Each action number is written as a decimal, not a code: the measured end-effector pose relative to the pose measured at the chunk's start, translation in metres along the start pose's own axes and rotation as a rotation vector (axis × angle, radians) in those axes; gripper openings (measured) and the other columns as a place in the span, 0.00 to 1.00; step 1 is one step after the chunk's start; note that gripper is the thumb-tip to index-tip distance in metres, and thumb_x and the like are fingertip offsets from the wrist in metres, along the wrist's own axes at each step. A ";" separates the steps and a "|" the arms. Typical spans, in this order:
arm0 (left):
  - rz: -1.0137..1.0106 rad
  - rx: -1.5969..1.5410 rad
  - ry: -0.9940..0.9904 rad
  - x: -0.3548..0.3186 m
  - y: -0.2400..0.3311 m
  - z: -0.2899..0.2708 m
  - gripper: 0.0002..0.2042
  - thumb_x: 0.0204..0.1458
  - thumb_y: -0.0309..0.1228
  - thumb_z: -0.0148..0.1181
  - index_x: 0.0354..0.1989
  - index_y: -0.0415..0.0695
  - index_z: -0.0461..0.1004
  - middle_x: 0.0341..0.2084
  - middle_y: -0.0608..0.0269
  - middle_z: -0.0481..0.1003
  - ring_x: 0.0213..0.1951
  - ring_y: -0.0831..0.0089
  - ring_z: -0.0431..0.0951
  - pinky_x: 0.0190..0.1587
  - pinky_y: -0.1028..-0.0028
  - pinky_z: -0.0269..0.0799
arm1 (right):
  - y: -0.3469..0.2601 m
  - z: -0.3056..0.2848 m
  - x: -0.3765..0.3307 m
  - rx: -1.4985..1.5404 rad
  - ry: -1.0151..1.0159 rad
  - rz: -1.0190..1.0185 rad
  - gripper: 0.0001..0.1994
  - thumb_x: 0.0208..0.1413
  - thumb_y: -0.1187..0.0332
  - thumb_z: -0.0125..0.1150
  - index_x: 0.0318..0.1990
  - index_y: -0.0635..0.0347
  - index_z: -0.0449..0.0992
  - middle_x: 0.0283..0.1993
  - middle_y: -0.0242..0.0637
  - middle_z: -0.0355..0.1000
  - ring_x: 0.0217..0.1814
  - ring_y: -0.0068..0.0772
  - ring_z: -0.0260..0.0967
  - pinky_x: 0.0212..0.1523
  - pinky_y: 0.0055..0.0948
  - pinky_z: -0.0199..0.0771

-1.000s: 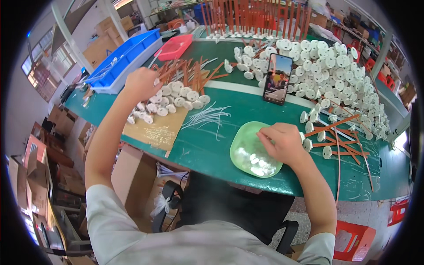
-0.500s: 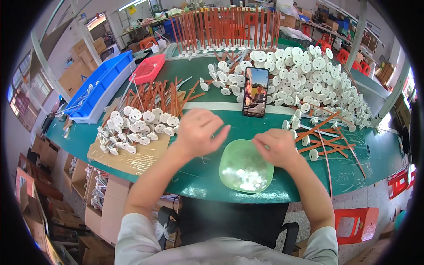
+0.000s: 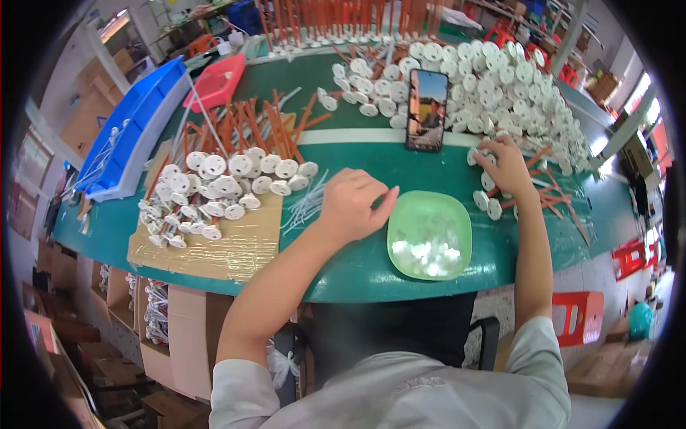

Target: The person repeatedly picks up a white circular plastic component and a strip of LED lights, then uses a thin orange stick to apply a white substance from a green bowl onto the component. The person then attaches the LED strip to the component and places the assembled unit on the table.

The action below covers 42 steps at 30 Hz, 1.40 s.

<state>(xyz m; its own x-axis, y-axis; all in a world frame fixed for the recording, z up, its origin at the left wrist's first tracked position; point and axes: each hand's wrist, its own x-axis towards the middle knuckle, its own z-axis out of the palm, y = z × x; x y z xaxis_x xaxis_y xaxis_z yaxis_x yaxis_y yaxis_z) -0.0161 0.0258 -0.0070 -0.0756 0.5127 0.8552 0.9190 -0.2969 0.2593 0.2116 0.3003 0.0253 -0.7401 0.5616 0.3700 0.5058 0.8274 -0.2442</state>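
Right hand: fingers curled at white disc; can't tell grip
Left hand: fingers curled beside green dish, hold unclear
Orange strips: right of dish, disc ends leftward, long axes rightward
Shirt: blurred lettering

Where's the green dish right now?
In the head view, the green dish sits right of centre on the table, just right of the left hand.

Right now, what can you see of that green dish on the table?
The green dish is shallow and squarish, with rounded corners, and looks like plastic. Pale, shiny bits, too blurred to identify, lie mostly in its nearer half. It sits flat on the tabletop, near the front edge. The left hand is by its far left corner; whether they touch is unclear.
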 end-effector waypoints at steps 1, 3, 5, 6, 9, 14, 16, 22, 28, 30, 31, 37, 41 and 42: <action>0.005 0.008 -0.007 0.001 -0.001 -0.001 0.08 0.43 0.25 0.71 0.19 0.43 0.75 0.18 0.61 0.75 0.23 0.62 0.77 0.27 0.66 0.68 | -0.004 0.000 0.001 0.013 0.015 0.012 0.18 0.55 0.54 0.67 0.45 0.57 0.81 0.46 0.50 0.71 0.48 0.54 0.72 0.49 0.44 0.73; 0.010 0.010 -0.021 0.002 -0.002 -0.001 0.08 0.43 0.25 0.71 0.19 0.43 0.75 0.18 0.61 0.76 0.22 0.62 0.77 0.27 0.66 0.67 | -0.005 0.001 -0.002 0.046 0.022 0.037 0.18 0.55 0.53 0.67 0.46 0.56 0.81 0.46 0.48 0.71 0.48 0.53 0.73 0.49 0.43 0.73; 0.012 0.007 -0.030 0.003 -0.004 0.000 0.08 0.43 0.25 0.71 0.19 0.43 0.75 0.18 0.61 0.76 0.22 0.63 0.77 0.27 0.66 0.67 | -0.005 0.003 -0.005 0.060 0.023 0.052 0.19 0.54 0.53 0.67 0.46 0.56 0.81 0.47 0.48 0.71 0.48 0.51 0.73 0.49 0.42 0.73; 0.011 0.019 -0.038 0.004 -0.005 -0.002 0.09 0.43 0.24 0.71 0.19 0.43 0.75 0.17 0.61 0.75 0.22 0.63 0.76 0.27 0.67 0.68 | -0.007 0.002 -0.005 0.059 0.019 0.053 0.19 0.54 0.52 0.67 0.47 0.55 0.81 0.47 0.47 0.71 0.48 0.50 0.73 0.50 0.42 0.73; 0.002 0.035 -0.059 0.007 -0.004 -0.007 0.09 0.43 0.23 0.71 0.19 0.43 0.74 0.17 0.62 0.75 0.22 0.63 0.76 0.28 0.67 0.68 | -0.009 -0.001 -0.006 0.026 -0.001 0.056 0.20 0.54 0.51 0.67 0.48 0.54 0.81 0.46 0.46 0.72 0.48 0.49 0.73 0.49 0.41 0.74; -0.013 0.036 -0.083 0.004 -0.011 0.000 0.08 0.41 0.20 0.70 0.20 0.41 0.75 0.18 0.59 0.76 0.23 0.62 0.77 0.29 0.68 0.71 | -0.015 -0.008 -0.012 0.080 0.008 0.157 0.21 0.57 0.51 0.64 0.50 0.56 0.80 0.41 0.46 0.75 0.45 0.51 0.75 0.47 0.43 0.74; -0.025 0.014 -0.078 0.004 -0.010 0.000 0.08 0.42 0.20 0.70 0.20 0.41 0.75 0.18 0.59 0.76 0.22 0.62 0.77 0.29 0.68 0.70 | -0.010 -0.005 -0.012 0.101 0.141 0.162 0.17 0.59 0.59 0.63 0.51 0.58 0.79 0.39 0.48 0.77 0.43 0.51 0.75 0.46 0.44 0.73; -0.023 -0.012 -0.104 0.007 -0.007 0.002 0.08 0.42 0.20 0.69 0.19 0.40 0.74 0.17 0.59 0.76 0.22 0.62 0.77 0.28 0.69 0.69 | 0.042 -0.003 -0.007 -0.218 0.537 0.106 0.15 0.54 0.74 0.61 0.50 0.60 0.78 0.45 0.47 0.77 0.47 0.51 0.74 0.50 0.45 0.74; -0.042 -0.019 -0.133 0.006 -0.007 0.003 0.08 0.43 0.22 0.70 0.19 0.41 0.75 0.17 0.60 0.76 0.21 0.63 0.76 0.27 0.69 0.69 | 0.070 0.001 0.006 -0.197 0.392 0.304 0.14 0.55 0.71 0.60 0.49 0.57 0.80 0.47 0.43 0.77 0.48 0.48 0.74 0.51 0.44 0.74; -0.068 -0.022 -0.140 0.004 -0.008 0.004 0.08 0.43 0.23 0.70 0.19 0.42 0.75 0.17 0.61 0.75 0.21 0.63 0.76 0.27 0.68 0.69 | 0.074 0.003 0.004 -0.190 0.411 0.301 0.11 0.55 0.68 0.62 0.45 0.56 0.82 0.45 0.42 0.77 0.47 0.47 0.74 0.50 0.43 0.75; -0.079 -0.026 -0.141 0.002 -0.008 0.004 0.08 0.44 0.23 0.70 0.18 0.42 0.75 0.16 0.61 0.75 0.21 0.63 0.76 0.27 0.68 0.68 | 0.075 0.003 0.004 -0.184 0.442 0.294 0.10 0.55 0.68 0.63 0.43 0.55 0.83 0.44 0.41 0.77 0.47 0.47 0.74 0.49 0.42 0.75; -0.080 -0.039 -0.137 0.002 -0.006 0.004 0.09 0.44 0.23 0.69 0.18 0.42 0.74 0.16 0.61 0.75 0.20 0.63 0.75 0.25 0.68 0.67 | 0.071 -0.008 0.000 -0.177 0.748 0.104 0.08 0.54 0.71 0.66 0.41 0.53 0.85 0.40 0.37 0.77 0.43 0.42 0.74 0.45 0.37 0.74; -0.039 -0.046 -0.144 0.005 -0.003 0.002 0.07 0.43 0.20 0.69 0.20 0.39 0.75 0.17 0.58 0.76 0.20 0.63 0.76 0.26 0.70 0.69 | 0.065 -0.009 0.002 -0.072 0.876 0.003 0.10 0.54 0.74 0.68 0.43 0.53 0.85 0.40 0.35 0.78 0.41 0.37 0.75 0.43 0.32 0.74; -0.040 -0.043 -0.146 0.004 -0.002 0.001 0.07 0.43 0.20 0.69 0.20 0.39 0.75 0.17 0.58 0.76 0.20 0.63 0.76 0.26 0.70 0.69 | 0.058 -0.008 0.003 -0.052 0.888 -0.011 0.10 0.54 0.75 0.68 0.43 0.53 0.85 0.40 0.35 0.78 0.41 0.36 0.75 0.43 0.32 0.74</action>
<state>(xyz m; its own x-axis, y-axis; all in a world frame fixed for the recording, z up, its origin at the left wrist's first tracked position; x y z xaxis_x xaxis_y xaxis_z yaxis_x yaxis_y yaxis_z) -0.0182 0.0298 -0.0043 -0.0523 0.6358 0.7701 0.8988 -0.3062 0.3138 0.2423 0.3501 0.0195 -0.1388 0.3232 0.9361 0.5364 0.8191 -0.2033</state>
